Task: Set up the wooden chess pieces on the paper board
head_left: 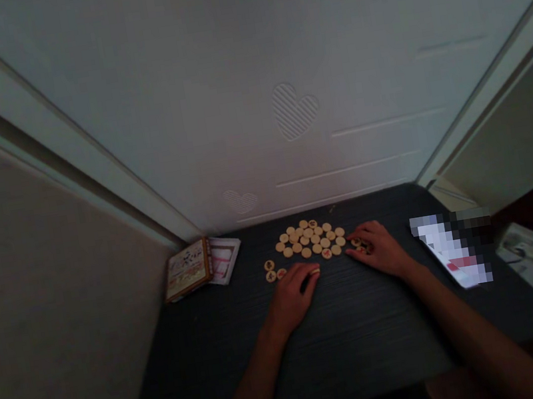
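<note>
My right hand [381,252] rests its fingers [356,238] over a few round wooden pieces [361,246] beside the main cluster [309,240], near the counter's [352,327] far edge. My left hand [292,298] is curled; I cannot tell if either hand grips anything.

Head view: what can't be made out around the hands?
Markings on the round pale wooden discs: too small and dim in the head view.
Discs under the right hand: its fingers hide them.
Pale disc at the left hand: partly hidden by that hand, grip unclear.
White printed sheet: pixelated, unreadable.
</note>
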Demonstrator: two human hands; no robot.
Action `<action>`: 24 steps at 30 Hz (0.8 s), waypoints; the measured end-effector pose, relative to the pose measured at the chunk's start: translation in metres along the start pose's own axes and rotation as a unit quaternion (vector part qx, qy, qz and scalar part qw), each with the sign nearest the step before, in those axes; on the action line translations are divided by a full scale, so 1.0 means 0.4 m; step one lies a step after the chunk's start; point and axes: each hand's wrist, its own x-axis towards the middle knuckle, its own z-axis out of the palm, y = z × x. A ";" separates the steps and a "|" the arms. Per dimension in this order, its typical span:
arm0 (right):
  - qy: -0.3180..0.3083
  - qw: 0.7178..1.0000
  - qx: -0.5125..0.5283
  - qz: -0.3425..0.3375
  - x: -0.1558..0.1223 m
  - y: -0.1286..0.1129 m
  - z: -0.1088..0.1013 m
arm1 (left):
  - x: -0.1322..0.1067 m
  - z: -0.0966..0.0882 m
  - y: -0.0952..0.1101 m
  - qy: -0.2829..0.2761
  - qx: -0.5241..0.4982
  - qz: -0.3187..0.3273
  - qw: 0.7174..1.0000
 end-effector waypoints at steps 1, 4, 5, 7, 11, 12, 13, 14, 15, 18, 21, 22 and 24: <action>0.000 1.000 0.000 -0.002 0.000 -0.001 -0.001 | 0.000 -0.001 0.001 0.001 -0.003 0.000 1.000; 0.002 1.000 0.001 -0.005 -0.001 -0.003 -0.003 | 0.001 -0.003 0.003 0.003 -0.009 -0.001 1.000; 0.003 1.000 0.002 -0.005 -0.001 -0.004 -0.003 | 0.001 -0.003 0.003 0.005 -0.009 -0.003 1.000; 0.005 1.000 0.005 -0.001 -0.001 -0.006 -0.004 | 0.001 -0.003 0.002 0.010 -0.005 -0.008 1.000; 0.004 1.000 0.014 0.010 0.000 -0.008 -0.006 | 0.001 -0.003 0.000 0.019 -0.011 -0.015 1.000; 0.002 1.000 0.016 0.012 0.000 -0.008 -0.006 | 0.001 -0.003 -0.001 0.019 -0.015 -0.014 1.000; 0.001 1.000 0.017 0.014 0.000 -0.008 -0.006 | 0.001 -0.003 -0.001 0.020 -0.019 -0.013 1.000; 0.000 1.000 0.018 0.015 0.000 -0.009 -0.006 | 0.001 -0.003 -0.001 0.020 -0.024 -0.011 0.999; 0.001 1.000 0.018 0.016 0.000 -0.009 -0.006 | 0.002 -0.003 -0.001 0.020 -0.031 -0.010 0.999; 0.008 1.000 0.022 0.020 -0.001 -0.009 -0.006 | 0.003 -0.003 0.000 0.028 -0.060 -0.019 0.998; 0.023 0.998 0.037 0.038 0.000 -0.007 -0.008 | 0.005 -0.001 0.000 0.059 -0.118 -0.062 0.989; 0.029 0.998 0.044 0.046 0.000 -0.006 -0.009 | 0.005 0.000 0.000 0.070 -0.150 -0.084 0.983; 0.042 0.996 0.057 0.059 0.001 -0.004 -0.012 | 0.007 0.001 0.002 0.080 -0.225 -0.134 0.962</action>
